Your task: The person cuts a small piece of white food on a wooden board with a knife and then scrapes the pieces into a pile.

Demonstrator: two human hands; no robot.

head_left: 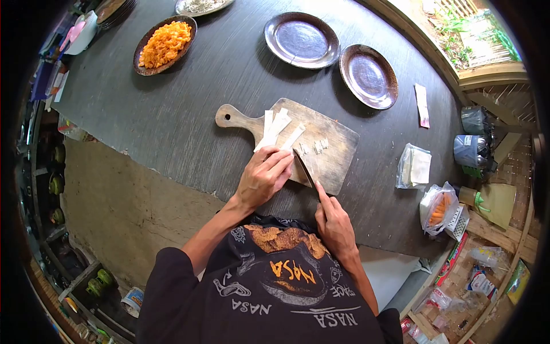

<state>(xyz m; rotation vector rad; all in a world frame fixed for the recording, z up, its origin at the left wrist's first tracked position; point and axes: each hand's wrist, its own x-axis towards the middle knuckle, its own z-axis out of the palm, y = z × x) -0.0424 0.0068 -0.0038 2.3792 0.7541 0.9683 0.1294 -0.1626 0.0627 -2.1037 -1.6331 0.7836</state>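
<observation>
A wooden cutting board (338,155) with a handle lies near the table's front edge. On its left part my left hand (264,175) presses its bent fingers on several pale flat strips (275,127), which fan out beyond the fingertips. My right hand (334,221) is wrapped round a knife (305,166), its index finger along the back of the blade. The blade's tip is beside my left fingertips, at the end of one strip. Thin cut slivers (321,146) lie on the board to the right of the knife.
A bowl of orange pieces (165,46) and part of a plate (200,6) stand at the back left. Two dark plates (302,40) are behind the board. To the right lie a packet (413,166), a narrow wrapper (421,105) and a bag of carrots (439,209).
</observation>
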